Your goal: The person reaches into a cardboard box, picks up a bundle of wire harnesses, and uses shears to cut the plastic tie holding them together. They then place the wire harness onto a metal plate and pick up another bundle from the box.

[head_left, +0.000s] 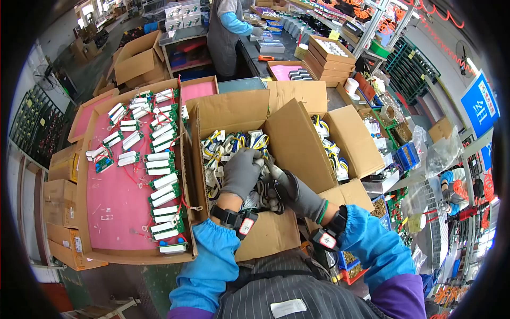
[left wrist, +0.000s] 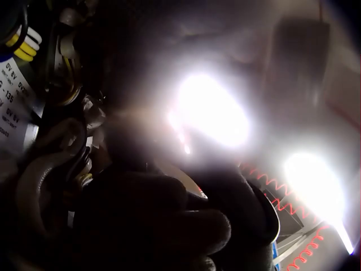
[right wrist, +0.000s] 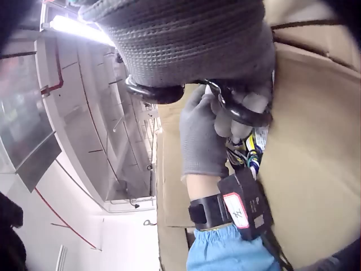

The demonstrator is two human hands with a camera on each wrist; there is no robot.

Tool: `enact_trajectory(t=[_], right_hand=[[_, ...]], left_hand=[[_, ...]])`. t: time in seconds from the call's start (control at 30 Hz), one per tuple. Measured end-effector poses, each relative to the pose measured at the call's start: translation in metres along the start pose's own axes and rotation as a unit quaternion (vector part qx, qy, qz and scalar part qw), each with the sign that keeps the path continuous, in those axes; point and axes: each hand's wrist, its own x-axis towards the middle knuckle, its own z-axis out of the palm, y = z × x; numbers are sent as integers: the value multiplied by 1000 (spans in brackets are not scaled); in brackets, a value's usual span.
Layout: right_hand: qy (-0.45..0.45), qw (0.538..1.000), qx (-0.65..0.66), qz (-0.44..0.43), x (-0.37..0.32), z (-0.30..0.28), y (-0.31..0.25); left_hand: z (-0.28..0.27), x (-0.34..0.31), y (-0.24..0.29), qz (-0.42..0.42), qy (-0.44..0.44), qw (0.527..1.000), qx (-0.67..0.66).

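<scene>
Both gloved hands work close together over an open cardboard box [head_left: 247, 231] of bundled wires [head_left: 215, 149] in white, yellow and blue. My left hand [head_left: 241, 173] has its fingers bent at a wire bundle, its fingertips meeting those of the right hand. In the left wrist view the curled fingers [left wrist: 192, 226] are dark, beside a looped cable [left wrist: 36, 192] and a printed label [left wrist: 17, 107]. My right hand [head_left: 295, 194] grips black-handled scissors [right wrist: 155, 93], their loops showing around its fingers in the right wrist view; the blades are hidden.
Left stands a pink-lined tray [head_left: 114, 212] of green circuit boards [head_left: 162, 191] with white parts. A second box [head_left: 353, 141] of wires is at right, behind a raised flap [head_left: 297, 143]. Another person [head_left: 226, 37] works at the far bench. Small parts bins [head_left: 406, 157] line the right.
</scene>
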Motion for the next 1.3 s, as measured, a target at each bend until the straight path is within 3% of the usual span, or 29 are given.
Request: enact_trajectory(t=[0.07,0.13,0.17,0.43,0.47,0.5,0.57,0.6,0.63,0.7,0.77,0.83,0.9,0.97,1.1,1.17,1.3], right_hand=[[6,1000,-24,-18,0,-4,3],[43,968,-202,-143,8,-11,8],[41,967,-204,-144,10,-13,11],[96,994,-42,-15,6,1,-13],[119,989,-55,-62,10,-3,-15],[119,991,42,-46,17,-11,-17],[50,994,85,-50,21,-29,-25],[36,987,152,-40,16,-23,-34],[38,987,154,-40,17,-23,-34],[11,993,119,-24,18,-25,-33],[-22,993,117,8,22,-22,-30],[-33,989,138,47,34,-14,-17],[-60,987,143,35,44,-4,-1],[-67,984,164,23,55,2,15],[-59,973,214,69,65,13,13],[-54,977,201,49,57,19,6],[-62,966,236,87,62,25,8]], left_hand=[[2,1,-5,11,-1,999,-37],[4,4,-6,27,6,996,-84],[6,4,-7,26,10,996,-85],[8,-3,-12,69,0,987,-143],[6,-4,-14,99,-10,985,-140],[5,-5,-17,99,-13,985,-139],[5,-9,-24,-62,6,963,-264],[-4,-10,-8,-138,23,923,-359],[-3,-7,-4,-138,21,923,-359],[-2,0,4,-131,130,853,-488],[-9,9,6,-133,137,842,-505],[-16,16,4,-69,208,912,-347],[-12,25,-13,-66,220,922,-312],[-4,31,-27,-16,217,957,-191],[-1,31,-27,-40,175,969,-170],[-2,32,-27,-50,154,976,-148],[0,36,-28,-42,131,990,0]])
